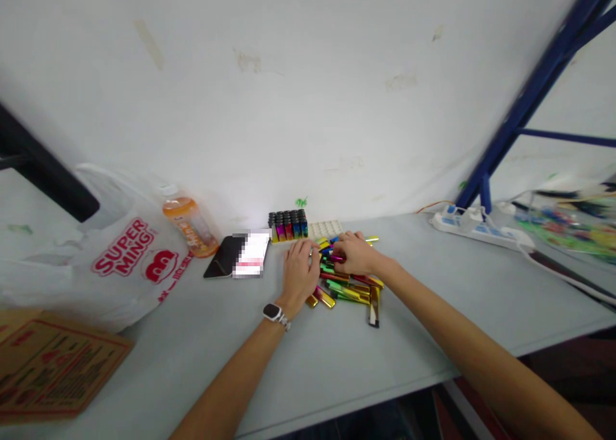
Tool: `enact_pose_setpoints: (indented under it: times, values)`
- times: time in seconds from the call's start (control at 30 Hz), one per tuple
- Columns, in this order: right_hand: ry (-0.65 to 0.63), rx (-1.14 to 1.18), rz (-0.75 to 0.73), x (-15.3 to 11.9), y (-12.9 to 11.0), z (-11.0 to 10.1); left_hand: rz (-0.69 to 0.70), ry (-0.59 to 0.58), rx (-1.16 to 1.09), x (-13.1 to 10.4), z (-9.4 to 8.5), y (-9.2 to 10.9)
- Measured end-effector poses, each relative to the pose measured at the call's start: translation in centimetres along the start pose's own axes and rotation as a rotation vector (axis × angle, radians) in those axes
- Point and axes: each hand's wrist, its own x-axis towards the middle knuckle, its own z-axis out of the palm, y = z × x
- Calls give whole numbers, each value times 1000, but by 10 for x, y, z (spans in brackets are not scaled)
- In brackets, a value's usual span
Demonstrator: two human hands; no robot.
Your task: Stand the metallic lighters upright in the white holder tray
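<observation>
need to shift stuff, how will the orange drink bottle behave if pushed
The bottle probably feels heavy for its size, as orange liquid seems to fill most of it. Tall and narrow, it might tip if pushed near its white cap.

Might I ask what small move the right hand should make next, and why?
Probably the right hand should lift one piece from the loose pile of shiny, metallic, multicoloured lighters toward the cream, gridded tray: its fingers reach into that pile, and uncovered grid shows beside the tight block of upright, black-topped, multicoloured lighters.
</observation>
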Motion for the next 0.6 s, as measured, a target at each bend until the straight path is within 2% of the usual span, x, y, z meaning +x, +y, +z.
enact_pose_setpoints:
  times: [0.07, 0.13, 0.23, 0.33, 0.4, 0.47, 0.6]
  values:
    - [75, 82, -26, 4, 0, 3, -20, 43, -51, -2, -3, -3]
    - [175, 294, -10, 7, -5, 4, -52, 90, -117, -4, -6, -7]
    - [299, 825, 35, 14, -22, 7, -92, 135, -205, -5, -7, -12]
    - [387, 1307, 93, 20, -41, 11, -100, 128, -246, -7, -5, -14]
    - [380, 1514, 156, 20, -48, 14, -86, 104, -257, -9, -4, -13]
    - [311, 1654, 221, 18, -49, 17, -72, 80, -264, -9, -3, -12]
    - [234, 1707, 369, 7, -43, 23, -69, 54, -279, -10, -3, -10]
